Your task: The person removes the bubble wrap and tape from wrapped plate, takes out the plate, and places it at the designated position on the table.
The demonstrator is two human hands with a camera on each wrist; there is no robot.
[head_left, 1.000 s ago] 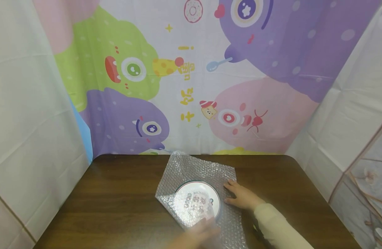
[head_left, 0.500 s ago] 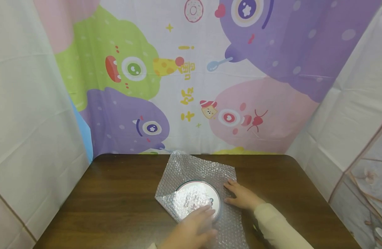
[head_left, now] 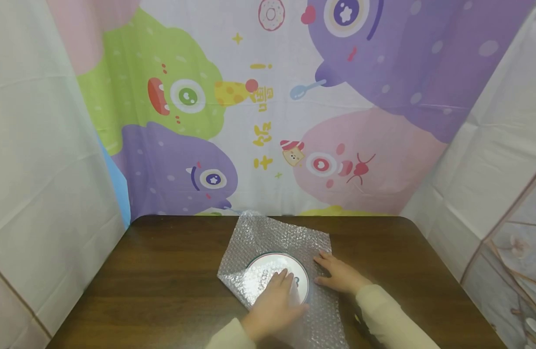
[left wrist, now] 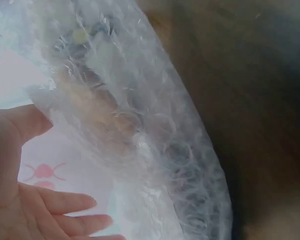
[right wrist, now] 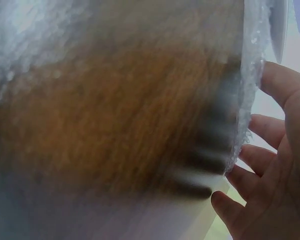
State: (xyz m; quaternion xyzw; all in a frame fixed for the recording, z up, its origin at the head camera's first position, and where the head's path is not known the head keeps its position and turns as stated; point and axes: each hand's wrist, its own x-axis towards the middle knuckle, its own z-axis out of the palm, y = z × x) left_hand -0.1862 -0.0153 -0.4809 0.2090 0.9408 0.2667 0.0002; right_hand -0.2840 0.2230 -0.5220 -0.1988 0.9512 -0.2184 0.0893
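Observation:
A round white plate with a dark rim (head_left: 268,265) lies on a sheet of bubble wrap (head_left: 289,237) on the table. One corner of the wrap is folded over the plate's lower left part. My left hand (head_left: 274,306) lies over the folded flap and plate with fingers extended, hiding some of the plate's print. In the left wrist view, the thumb touches the edge of the bubble wrap (left wrist: 175,135). With spread fingers, my right hand (head_left: 339,275) rests on the sheet's right edge; the right wrist view shows its fingertips against the wrap (right wrist: 247,85).
The brown wooden table (head_left: 163,276) extends to both sides of the sheet. A printed cartoon curtain (head_left: 268,194) hangs behind its back edge, with pale panels (head_left: 40,169) at the sides. A small yellowish thing (head_left: 357,318) shows beside the right sleeve.
My left hand has moved up from the near edge onto the plate, over the folded flap. The right hand stays at the sheet's right edge.

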